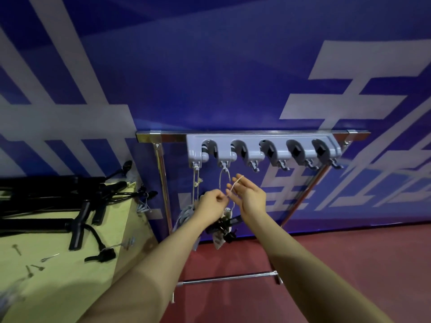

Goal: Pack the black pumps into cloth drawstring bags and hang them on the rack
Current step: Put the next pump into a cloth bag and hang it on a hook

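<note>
1. Rack: one chrome frame stands against the blue banner; it carries one grey holder strip with five round clamps and six small hooks along its lower edge
2. Cloth bags: two hang from the holder strip. The first bag, grey-blue, hangs on its cord from the leftmost hook. The second bag, pale and patterned, hangs below the second hook from the left, with black pump parts protruding from its mouth
3. Cord: one thin, light-coloured drawstring runs from the second bag up to the second hook, forming a loop beneath that hook
4. Left hand: positioned below the second hook, fingers pinched together on the cord
5. Right hand: just right of the left hand, fingers loosely extended, with the cord lying across the fingertips; whether it is gripped cannot be determined
6. Black pumps: several lie on the yellow-green table, left of the rack; an exact count is not possible because they overlap. Each visible unit has a long black barrel, a T-shaped handle and a black hose
7. Small metal needles: about five lie on the table, nearer the camera than the pumps
</note>
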Motion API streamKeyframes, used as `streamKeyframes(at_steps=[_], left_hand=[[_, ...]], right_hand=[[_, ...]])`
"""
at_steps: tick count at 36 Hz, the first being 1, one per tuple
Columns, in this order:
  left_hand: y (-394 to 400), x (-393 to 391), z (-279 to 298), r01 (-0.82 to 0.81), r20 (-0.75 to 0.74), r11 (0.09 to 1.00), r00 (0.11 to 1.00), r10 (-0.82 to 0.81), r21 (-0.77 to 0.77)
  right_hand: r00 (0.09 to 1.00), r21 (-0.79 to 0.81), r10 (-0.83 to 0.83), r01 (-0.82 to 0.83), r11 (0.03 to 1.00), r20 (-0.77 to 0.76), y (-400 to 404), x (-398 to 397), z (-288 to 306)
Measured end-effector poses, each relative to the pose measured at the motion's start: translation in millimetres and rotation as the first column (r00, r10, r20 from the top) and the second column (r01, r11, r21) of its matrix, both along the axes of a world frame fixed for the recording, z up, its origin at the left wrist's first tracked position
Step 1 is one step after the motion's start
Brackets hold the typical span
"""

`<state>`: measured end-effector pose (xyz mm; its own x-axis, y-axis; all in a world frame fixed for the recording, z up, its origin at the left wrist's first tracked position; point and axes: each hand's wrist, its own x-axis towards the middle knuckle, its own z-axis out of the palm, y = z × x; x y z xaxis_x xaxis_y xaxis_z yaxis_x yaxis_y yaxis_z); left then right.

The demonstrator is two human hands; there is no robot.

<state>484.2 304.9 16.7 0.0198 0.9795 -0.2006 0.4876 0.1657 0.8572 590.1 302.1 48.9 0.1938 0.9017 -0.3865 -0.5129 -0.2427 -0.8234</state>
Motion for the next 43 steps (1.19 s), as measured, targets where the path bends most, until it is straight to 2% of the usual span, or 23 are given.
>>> streamKeyframes(at_steps=[1, 4, 8, 10, 16, 19, 25, 28, 35, 43], left_hand=[[-1, 0, 2, -0.026, -0.014, 0.999, 1.0, 0.026, 0.022], [0, 1, 14, -0.069, 0.082, 0.992, 0.995, 0.06, 0.107], [1, -1, 31, -0.136, 0.13, 0.964, 0.986, 0.108, 0.23], [3, -4, 34, -0.207, 0.168, 0.948, 0.971, 0.169, 0.243], [11, -4, 40, -0.304, 0.202, 0.942, 0.941, 0.273, 0.143], [14, -3, 40, -0.321, 0.198, 0.944, 0.933, 0.301, 0.074], [12, -2, 35, -0.271, 0.06, 0.963, 0.961, 0.271, -0.005], [5, -4, 34, -0.26, 0.044, 0.966, 0.965, 0.26, -0.01], [-24, -30, 37, -0.348, 0.085, 0.937, 0.935, 0.345, 0.03], [-74, -91, 49, -0.446, -0.018, 0.892, 0.894, 0.449, 0.08]], right_hand=[[1.0, 0.03, -0.007, 0.007, 1.0, 0.004, -2, 0, 1], [0.999, 0.107, -0.019, 0.016, 0.994, 0.032, -4, -3, 12], [0.989, 0.138, -0.023, 0.002, 0.99, 0.148, 5, -7, 19], [0.977, 0.146, 0.003, -0.035, 0.989, 0.214, 9, -10, 21], [0.874, 0.067, 0.049, -0.093, 0.993, 0.484, 22, -12, 18], [0.822, 0.003, 0.088, -0.108, 0.994, 0.562, 25, -8, 14], [0.716, -0.069, 0.191, -0.195, 0.978, 0.672, 18, -6, 8], [0.687, -0.065, 0.196, -0.212, 0.975, 0.7, 12, -6, 6], [0.65, -0.053, 0.242, -0.297, 0.954, 0.72, -16, -23, 3], [0.556, -0.045, 0.338, -0.474, 0.88, 0.76, -53, -75, 11]])
